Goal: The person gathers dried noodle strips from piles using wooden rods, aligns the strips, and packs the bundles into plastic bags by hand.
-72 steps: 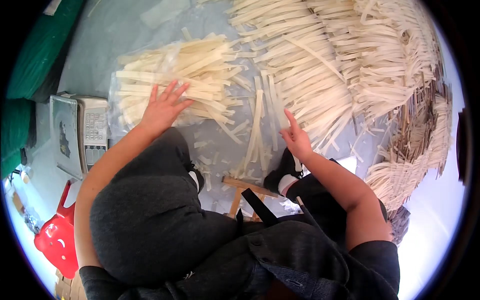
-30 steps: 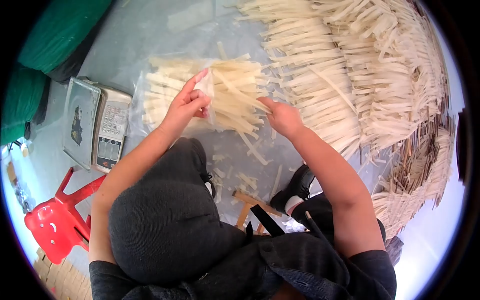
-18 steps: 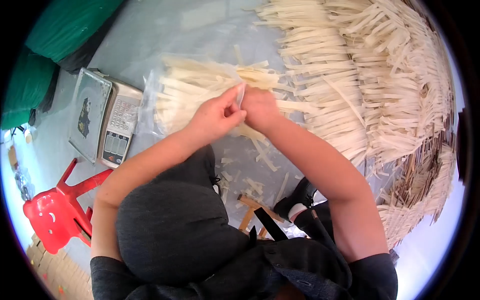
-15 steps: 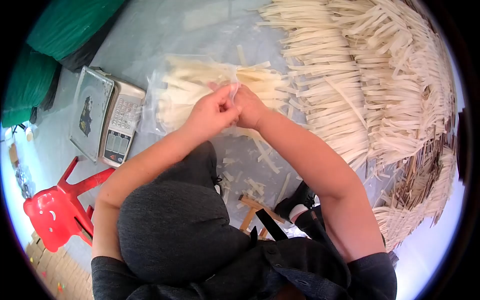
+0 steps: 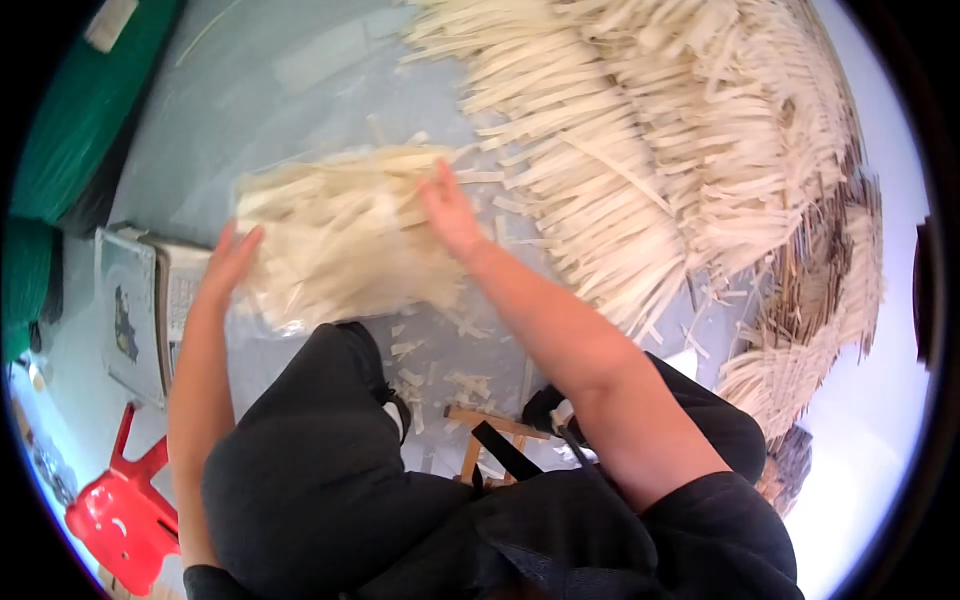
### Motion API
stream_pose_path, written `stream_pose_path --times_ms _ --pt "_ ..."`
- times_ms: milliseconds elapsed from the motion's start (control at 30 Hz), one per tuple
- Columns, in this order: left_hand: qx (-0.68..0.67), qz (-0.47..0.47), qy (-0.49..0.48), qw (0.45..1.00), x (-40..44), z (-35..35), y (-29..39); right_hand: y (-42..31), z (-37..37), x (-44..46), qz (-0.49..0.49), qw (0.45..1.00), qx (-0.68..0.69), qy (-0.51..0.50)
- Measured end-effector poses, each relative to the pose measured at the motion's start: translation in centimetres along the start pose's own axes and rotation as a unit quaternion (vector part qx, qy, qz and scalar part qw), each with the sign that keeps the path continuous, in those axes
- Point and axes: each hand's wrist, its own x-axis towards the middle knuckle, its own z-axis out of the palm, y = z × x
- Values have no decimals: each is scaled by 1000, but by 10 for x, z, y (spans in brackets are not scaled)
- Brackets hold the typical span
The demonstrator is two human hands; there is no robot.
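A clear plastic bag (image 5: 345, 235) full of pale, flat dried strips lies in front of my knees, slightly blurred. My left hand (image 5: 230, 265) is at the bag's left end with its fingers spread, and some fingertips touch the plastic. At the right end, my right hand (image 5: 452, 215) rests against the bag, fingers stretched out and thumb apart. Neither hand is closed round anything. Some strips stick out past the bag's upper right edge.
A large heap of pale strips (image 5: 640, 150) covers the floor at right. At left stand a scale (image 5: 135, 310), a red stool (image 5: 125, 520) and green wrapped bundles (image 5: 70, 130). A small wooden stool (image 5: 490, 430) and loose scraps (image 5: 465, 385) are between my feet.
My hands were together, pinching the plastic near the bag's right part. They have let go there and moved apart to its two ends. The view has shifted.
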Motion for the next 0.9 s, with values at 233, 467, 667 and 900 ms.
stream_pose_path --times_ms 233,467,667,900 --pt "167 103 55 979 25 -25 -29 -70 -111 -33 -40 975 -166 -144" --pt "364 381 95 845 -67 -6 149 -59 -405 -81 -28 869 -488 -75" --pt "536 413 -160 719 -163 73 301 89 -484 -239 49 935 -279 215" --pt "356 508 -210 756 -236 254 390 221 -487 -323 170 916 -282 229"
